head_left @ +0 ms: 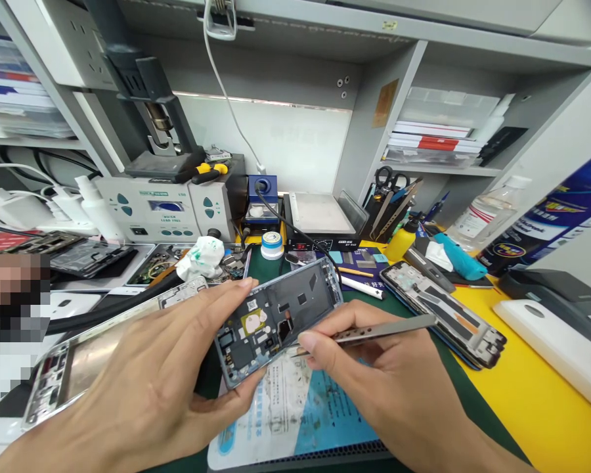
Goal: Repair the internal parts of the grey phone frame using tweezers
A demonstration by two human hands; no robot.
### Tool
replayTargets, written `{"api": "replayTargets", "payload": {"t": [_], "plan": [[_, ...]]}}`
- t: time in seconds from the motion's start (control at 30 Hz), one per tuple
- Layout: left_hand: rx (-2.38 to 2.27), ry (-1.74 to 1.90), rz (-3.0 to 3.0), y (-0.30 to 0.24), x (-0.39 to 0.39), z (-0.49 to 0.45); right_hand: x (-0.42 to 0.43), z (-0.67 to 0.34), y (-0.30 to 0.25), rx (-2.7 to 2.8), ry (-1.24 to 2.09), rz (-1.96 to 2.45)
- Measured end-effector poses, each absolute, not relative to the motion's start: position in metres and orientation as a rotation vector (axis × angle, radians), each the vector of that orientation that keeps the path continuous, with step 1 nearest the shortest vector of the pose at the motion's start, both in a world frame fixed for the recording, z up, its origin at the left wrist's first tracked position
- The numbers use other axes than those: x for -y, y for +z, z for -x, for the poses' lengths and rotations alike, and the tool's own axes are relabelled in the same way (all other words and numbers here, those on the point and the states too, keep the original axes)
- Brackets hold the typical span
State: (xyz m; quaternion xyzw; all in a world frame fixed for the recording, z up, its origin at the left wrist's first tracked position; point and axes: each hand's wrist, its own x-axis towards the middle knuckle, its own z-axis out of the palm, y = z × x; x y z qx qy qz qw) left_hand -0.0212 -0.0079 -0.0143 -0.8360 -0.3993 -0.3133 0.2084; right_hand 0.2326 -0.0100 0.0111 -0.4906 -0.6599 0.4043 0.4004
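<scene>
My left hand (160, 368) grips a phone frame (295, 299) by its long edges, fingers along the top and thumb underneath. The frame is tilted above the work mat, its dark inside with small parts facing me. Between the thumb and fingers of my right hand (379, 368) are metal tweezers (374, 330). Their tips point left at the lower edge of the phone frame; whether they touch it I cannot tell. Under both hands lies a stained blue and white printed sheet (295, 420). Partly behind my left hand is another, silvery phone frame (93, 341).
An opened phone (443, 312) lies at right on the green and yellow surface. Behind stand a hot-air station (167, 207), a small heating plate (325, 217), a round blue-lidded tub (272, 244) and a tool holder (389, 203). A black cable (123, 312) crosses at left; bottles stand at right.
</scene>
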Motion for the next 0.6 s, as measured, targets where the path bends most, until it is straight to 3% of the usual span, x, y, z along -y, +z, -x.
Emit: {"api": "replayTargets", "payload": {"t": [0.6], "plan": [[1.103,-0.887,2.329,-0.0141,0.0088,0.0200,0.0100,-0.2311,0.0080,1.658,0.999,1.302]]}}
